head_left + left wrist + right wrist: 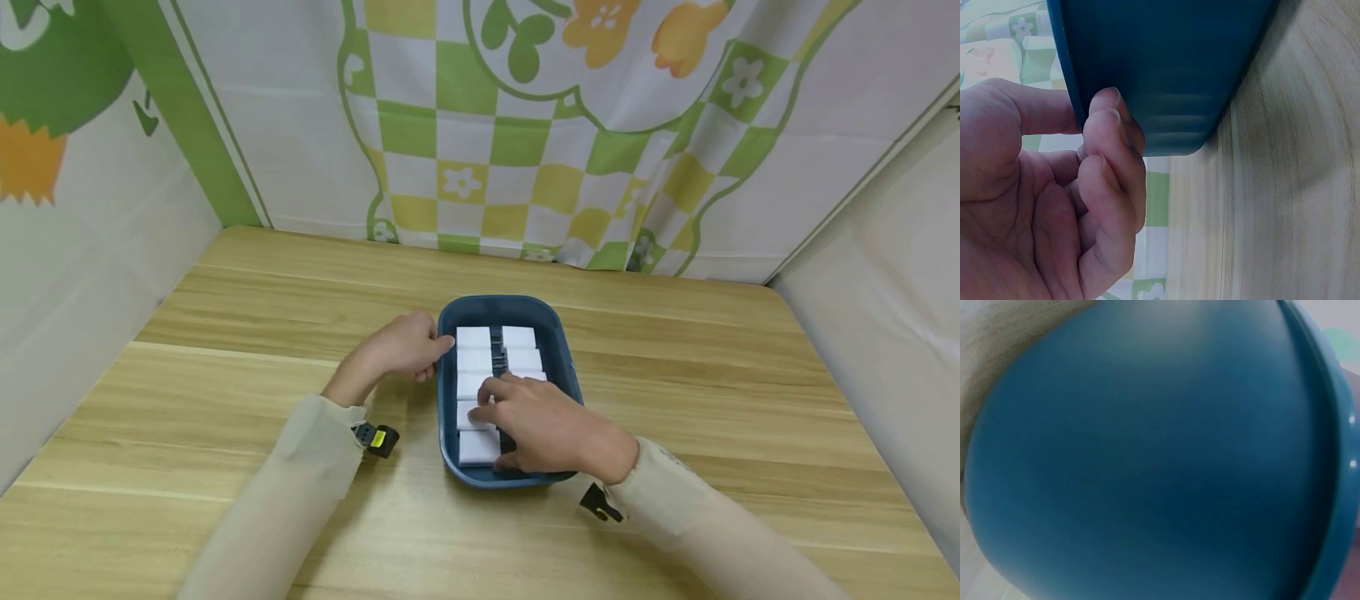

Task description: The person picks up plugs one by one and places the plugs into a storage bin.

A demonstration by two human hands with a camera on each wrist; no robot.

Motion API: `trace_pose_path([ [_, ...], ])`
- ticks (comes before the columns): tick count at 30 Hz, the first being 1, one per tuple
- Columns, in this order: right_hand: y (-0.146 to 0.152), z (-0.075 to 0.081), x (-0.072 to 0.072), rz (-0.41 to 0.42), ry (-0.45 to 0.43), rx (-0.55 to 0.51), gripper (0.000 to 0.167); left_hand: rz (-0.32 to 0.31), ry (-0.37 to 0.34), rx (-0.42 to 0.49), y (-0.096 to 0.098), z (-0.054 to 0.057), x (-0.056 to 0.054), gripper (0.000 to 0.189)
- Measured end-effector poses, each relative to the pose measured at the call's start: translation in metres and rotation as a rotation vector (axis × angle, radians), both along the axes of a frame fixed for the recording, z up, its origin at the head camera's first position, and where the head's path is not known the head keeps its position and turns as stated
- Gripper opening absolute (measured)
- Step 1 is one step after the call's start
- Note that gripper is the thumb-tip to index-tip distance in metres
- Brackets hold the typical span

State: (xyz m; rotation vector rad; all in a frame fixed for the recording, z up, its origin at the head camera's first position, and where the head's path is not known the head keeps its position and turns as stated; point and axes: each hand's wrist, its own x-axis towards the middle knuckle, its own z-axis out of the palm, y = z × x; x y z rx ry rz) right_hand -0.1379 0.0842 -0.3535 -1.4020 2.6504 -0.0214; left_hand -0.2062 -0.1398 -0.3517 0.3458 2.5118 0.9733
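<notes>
A dark blue plastic tub (567,367) stands on the table, holding white square-faced blocks (474,337) in two columns. Small dark prong-like parts (496,340) show in the gap between the columns. My left hand (405,343) grips the tub's left rim; in the left wrist view its thumb goes over the edge and curled fingers (1107,181) lie against the outer wall. Reaching over the near right rim, my right hand (543,423) is down inside the tub, its fingertips at the left column and its thumb low. It covers the near right blocks; I cannot tell whether it holds one.
The wooden table (712,400) extends around the tub on all sides. A patterned green, yellow and white curtain (517,150) hangs along the back edge, with white cloth (885,250) at the right. Black buckles (602,502) hang from the wrist straps.
</notes>
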Motion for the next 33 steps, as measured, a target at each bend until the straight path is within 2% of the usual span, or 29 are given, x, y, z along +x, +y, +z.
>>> trace_pose_path([
  [7,0.003,0.001,-0.002,-0.024,-0.009,-0.032,0.062,0.001,-0.003,0.008,0.000,0.000,0.000,0.046],
  [11,0.011,0.007,-0.006,-0.097,-0.043,-0.044,0.068,-0.010,0.004,0.020,0.001,0.001,0.000,0.046],
  [16,0.021,0.014,-0.010,-0.185,-0.099,0.024,0.070,-0.004,0.006,0.010,0.001,0.002,0.000,0.046],
  [33,0.023,0.012,-0.012,-0.222,-0.131,0.108,0.069,0.015,-0.004,0.007,0.002,-0.001,0.000,0.045],
])
